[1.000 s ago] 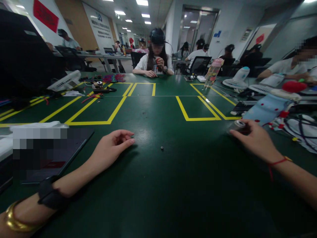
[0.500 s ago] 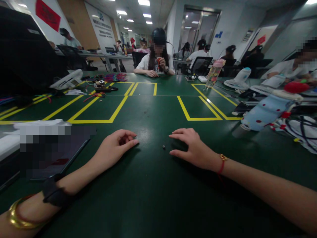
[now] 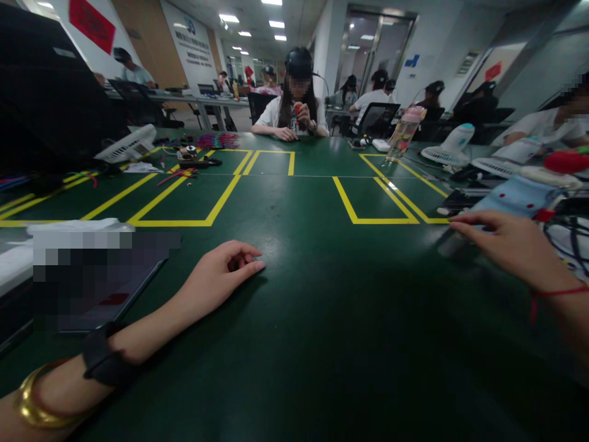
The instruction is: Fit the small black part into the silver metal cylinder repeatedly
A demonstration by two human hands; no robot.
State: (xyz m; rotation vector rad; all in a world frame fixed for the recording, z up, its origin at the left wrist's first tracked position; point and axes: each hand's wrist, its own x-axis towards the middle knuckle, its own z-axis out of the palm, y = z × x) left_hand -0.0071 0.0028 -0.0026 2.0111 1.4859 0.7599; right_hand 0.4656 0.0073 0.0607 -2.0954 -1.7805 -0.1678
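On the green table (image 3: 294, 344) rests my left hand (image 3: 230, 264), fingers loosely curled, with a small gap between thumb and index and nothing visible in it. My right hand (image 3: 506, 242) hovers at the right in front of the pale blue cup-like thing with a red top (image 3: 510, 193). Its thumb and index are pinched together; whatever lies between the tips is hidden or too small to make out. The small dark ring-shaped piece seen earlier between the hands no longer shows on the table.
Left of my left arm lies a dark flat device (image 3: 115, 294) beside white wrapping (image 3: 80, 227). Yellow tape lines (image 3: 175, 223) mark the table. Further off are wires (image 3: 216, 141), a pink-lidded bottle (image 3: 405, 135), a white fan (image 3: 448, 147) and a person (image 3: 294, 110) seated opposite.
My right hand has swung far to the right, its fingers going from spread to pinched. The small ring-shaped piece has gone from the table. My left hand has hardly moved.
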